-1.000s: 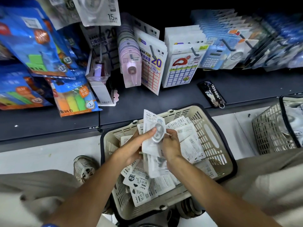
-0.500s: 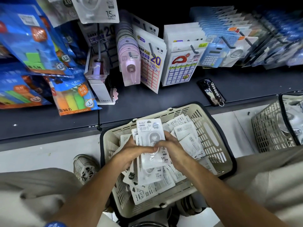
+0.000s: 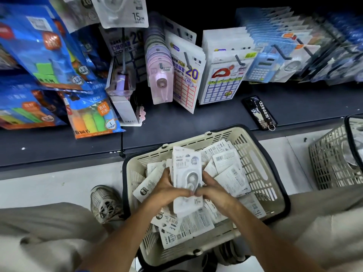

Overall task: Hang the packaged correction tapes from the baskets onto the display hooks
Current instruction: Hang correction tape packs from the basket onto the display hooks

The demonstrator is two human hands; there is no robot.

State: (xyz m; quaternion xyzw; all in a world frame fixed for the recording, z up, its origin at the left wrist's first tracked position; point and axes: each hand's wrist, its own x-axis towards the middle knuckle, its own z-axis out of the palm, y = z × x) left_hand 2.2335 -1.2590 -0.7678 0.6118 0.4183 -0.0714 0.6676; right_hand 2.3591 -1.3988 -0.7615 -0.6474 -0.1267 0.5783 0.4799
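Observation:
A beige basket (image 3: pixel 259 165) on the floor holds several white packaged correction tapes (image 3: pixel 227 163). Above it, both hands grip one upright stack of tape packs (image 3: pixel 186 165), its front pack marked 15m. My left hand (image 3: pixel 167 189) holds the stack's left side, my right hand (image 3: pixel 214 189) its right side, thumbs meeting on the front. Display hooks (image 3: pixel 238 60) carry stationery packs above the dark shelf, and a white 15m tape pack (image 3: pixel 121 10) hangs at the top.
A phone (image 3: pixel 259 112) with a strap lies on the dark shelf (image 3: pixel 176 124). A second mesh basket (image 3: pixel 334 160) stands at the right. Blue packs (image 3: pixel 39 46) hang at the left. My shoe (image 3: pixel 106 203) and knees flank the beige basket.
The stack has been squared up and turned front-facing. Both hands have slid down to its lower part, thumbs meeting at the front.

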